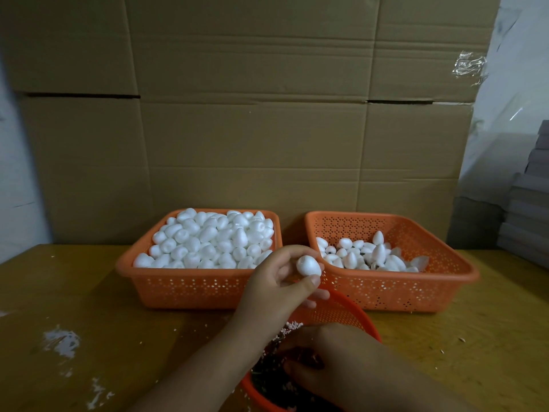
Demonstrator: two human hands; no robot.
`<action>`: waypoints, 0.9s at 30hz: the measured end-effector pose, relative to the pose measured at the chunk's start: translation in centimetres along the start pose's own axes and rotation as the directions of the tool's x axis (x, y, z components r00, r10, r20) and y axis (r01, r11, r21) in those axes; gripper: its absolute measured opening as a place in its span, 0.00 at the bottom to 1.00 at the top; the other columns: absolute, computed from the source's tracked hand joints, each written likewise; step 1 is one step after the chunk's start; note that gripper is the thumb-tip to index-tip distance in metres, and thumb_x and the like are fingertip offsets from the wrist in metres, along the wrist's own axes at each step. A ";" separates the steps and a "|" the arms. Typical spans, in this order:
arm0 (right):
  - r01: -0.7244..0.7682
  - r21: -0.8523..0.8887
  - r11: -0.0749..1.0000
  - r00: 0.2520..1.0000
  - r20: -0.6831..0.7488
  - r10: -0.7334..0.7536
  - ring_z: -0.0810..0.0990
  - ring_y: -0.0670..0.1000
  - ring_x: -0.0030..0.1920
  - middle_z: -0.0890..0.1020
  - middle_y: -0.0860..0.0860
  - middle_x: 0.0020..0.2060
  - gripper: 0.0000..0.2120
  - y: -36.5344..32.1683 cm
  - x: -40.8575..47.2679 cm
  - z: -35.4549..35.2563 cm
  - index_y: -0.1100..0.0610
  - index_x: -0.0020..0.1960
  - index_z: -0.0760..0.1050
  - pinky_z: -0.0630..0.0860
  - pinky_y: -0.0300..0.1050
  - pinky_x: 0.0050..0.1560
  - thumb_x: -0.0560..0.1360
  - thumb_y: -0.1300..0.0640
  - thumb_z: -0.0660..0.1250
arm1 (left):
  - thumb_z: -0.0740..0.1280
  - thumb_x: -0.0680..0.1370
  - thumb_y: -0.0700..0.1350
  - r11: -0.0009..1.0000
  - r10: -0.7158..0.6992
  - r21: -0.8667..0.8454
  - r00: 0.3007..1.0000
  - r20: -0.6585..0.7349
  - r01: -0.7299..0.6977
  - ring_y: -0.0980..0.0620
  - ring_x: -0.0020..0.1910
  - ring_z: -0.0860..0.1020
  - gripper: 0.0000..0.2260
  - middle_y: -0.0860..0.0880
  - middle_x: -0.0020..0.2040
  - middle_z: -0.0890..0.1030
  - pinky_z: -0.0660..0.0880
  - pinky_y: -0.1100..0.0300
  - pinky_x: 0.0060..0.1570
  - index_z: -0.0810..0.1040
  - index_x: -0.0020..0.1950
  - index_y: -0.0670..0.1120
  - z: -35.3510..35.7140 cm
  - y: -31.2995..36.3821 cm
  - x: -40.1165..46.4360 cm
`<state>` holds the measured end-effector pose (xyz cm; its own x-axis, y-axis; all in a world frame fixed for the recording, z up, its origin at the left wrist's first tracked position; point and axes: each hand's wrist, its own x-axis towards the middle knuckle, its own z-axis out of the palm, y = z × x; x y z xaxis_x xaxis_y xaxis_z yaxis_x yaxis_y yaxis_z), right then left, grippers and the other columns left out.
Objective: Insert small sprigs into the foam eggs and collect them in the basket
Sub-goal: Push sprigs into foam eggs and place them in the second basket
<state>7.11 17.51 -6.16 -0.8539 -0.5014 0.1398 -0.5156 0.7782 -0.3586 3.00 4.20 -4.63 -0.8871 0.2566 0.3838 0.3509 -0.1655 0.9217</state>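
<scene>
One white foam egg pinched above heaped left basket; right basket part-filled; sprigs in round basket.

Two square orange baskets, one round orange basket, two hands, one held foam egg

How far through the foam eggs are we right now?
Early. Done: a shallow layer of eggs in the right orange perforated basket. In hand: left hand pinches one white foam egg; right hand reaches into the sprig bowl. Left: the heaped left orange basket.
</scene>
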 end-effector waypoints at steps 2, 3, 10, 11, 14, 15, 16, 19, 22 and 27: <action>-0.002 -0.002 1.000 1.000 -0.001 0.002 0.78 0.37 0.53 0.80 0.37 0.56 0.20 0.0 0.0 0.0 0.27 0.63 0.61 0.75 0.34 0.53 0.74 0.42 0.61 | 0.65 0.77 0.29 1.000 0.018 0.007 1.000 0.002 -0.018 0.48 0.44 0.85 0.16 0.46 0.52 0.84 0.79 0.60 0.39 0.81 0.49 0.50 0.0 -0.1 0.0; -0.002 -0.001 1.000 1.000 -0.002 0.002 0.78 0.37 0.53 0.80 0.37 0.56 0.20 0.0 0.0 0.0 0.26 0.63 0.61 0.75 0.33 0.53 0.74 0.42 0.61 | 0.65 0.76 0.28 1.000 0.026 0.015 1.000 0.003 -0.026 0.48 0.45 0.85 0.17 0.46 0.51 0.84 0.79 0.60 0.40 0.81 0.48 0.50 -0.1 -0.1 0.1; 0.001 -0.014 1.000 1.000 -0.003 -0.001 0.78 0.37 0.53 0.80 0.36 0.57 0.19 0.0 -0.1 0.0 0.29 0.64 0.65 0.75 0.34 0.53 0.74 0.42 0.61 | 0.67 0.75 0.31 0.999 0.015 0.039 0.999 -0.042 -0.014 0.52 0.48 0.84 0.17 0.53 0.44 0.83 0.79 0.61 0.41 0.84 0.44 0.54 0.0 -0.1 0.1; 0.003 -0.017 1.000 1.000 -0.005 -0.003 0.78 0.37 0.54 0.79 0.36 0.57 0.19 0.0 -0.1 0.0 0.29 0.64 0.64 0.75 0.34 0.54 0.75 0.43 0.61 | 0.69 0.73 0.36 0.999 0.014 0.041 0.999 -0.051 -0.012 0.53 0.47 0.84 0.13 0.53 0.44 0.83 0.80 0.59 0.42 0.84 0.44 0.55 0.0 -0.1 0.1; 0.000 -0.023 1.000 1.000 -0.008 -0.001 0.78 0.38 0.53 0.80 0.37 0.56 0.18 0.1 -0.1 0.1 0.32 0.63 0.68 0.75 0.35 0.54 0.74 0.43 0.61 | 0.69 0.70 0.48 0.999 -0.006 0.049 0.996 -0.088 0.011 0.53 0.47 0.84 0.06 0.50 0.46 0.84 0.82 0.55 0.47 0.85 0.43 0.55 -0.1 0.0 0.2; -0.002 -0.019 1.000 1.000 -0.005 0.002 0.79 0.38 0.53 0.81 0.38 0.56 0.17 0.1 -0.1 0.1 0.33 0.63 0.69 0.75 0.35 0.54 0.74 0.43 0.61 | 0.69 0.72 0.48 0.999 0.000 0.052 0.996 -0.088 0.005 0.54 0.47 0.84 0.06 0.50 0.46 0.85 0.82 0.56 0.46 0.86 0.43 0.55 -0.2 -0.1 0.3; -0.003 -0.016 1.000 1.000 -0.001 0.003 0.79 0.38 0.52 0.81 0.38 0.55 0.17 0.1 -0.1 0.1 0.34 0.63 0.70 0.75 0.35 0.53 0.74 0.43 0.61 | 0.69 0.75 0.45 0.999 0.002 0.046 0.997 -0.083 0.002 0.54 0.48 0.83 0.07 0.51 0.47 0.85 0.81 0.57 0.45 0.86 0.43 0.55 -0.2 0.0 0.3; 0.004 -0.027 1.000 1.000 0.015 -0.003 0.79 0.39 0.51 0.81 0.39 0.54 0.16 -0.1 -0.1 0.0 0.33 0.62 0.70 0.75 0.37 0.52 0.75 0.43 0.60 | 0.66 0.78 0.35 0.989 -0.017 0.144 0.997 -0.076 0.028 0.54 0.47 0.84 0.18 0.51 0.45 0.86 0.81 0.57 0.45 0.86 0.41 0.58 -0.4 -0.5 0.4; -0.004 -0.032 0.999 1.000 0.014 0.004 0.79 0.40 0.52 0.81 0.39 0.56 0.19 -0.1 -0.1 -0.1 0.30 0.63 0.68 0.76 0.38 0.53 0.74 0.43 0.60 | 0.66 0.78 0.36 0.968 -0.042 0.246 0.998 -0.035 0.050 0.54 0.47 0.83 0.18 0.51 0.44 0.85 0.78 0.60 0.42 0.84 0.40 0.60 -0.3 -0.9 0.3; 0.000 -0.062 0.998 1.000 0.028 0.001 0.76 0.41 0.60 0.78 0.41 0.63 0.20 0.0 -0.1 -0.1 0.32 0.65 0.69 0.73 0.39 0.58 0.75 0.45 0.61 | 0.66 0.77 0.41 0.919 -0.100 0.391 0.991 0.086 0.059 0.59 0.40 0.82 0.15 0.55 0.41 0.84 0.75 0.62 0.42 0.81 0.41 0.62 0.1 -1.5 0.0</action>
<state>7.21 17.56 -6.11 -0.8523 -0.5106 0.1138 -0.5194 0.8001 -0.3002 2.50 4.49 -5.99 -0.8887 0.3528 0.2928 0.3871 0.2354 0.8915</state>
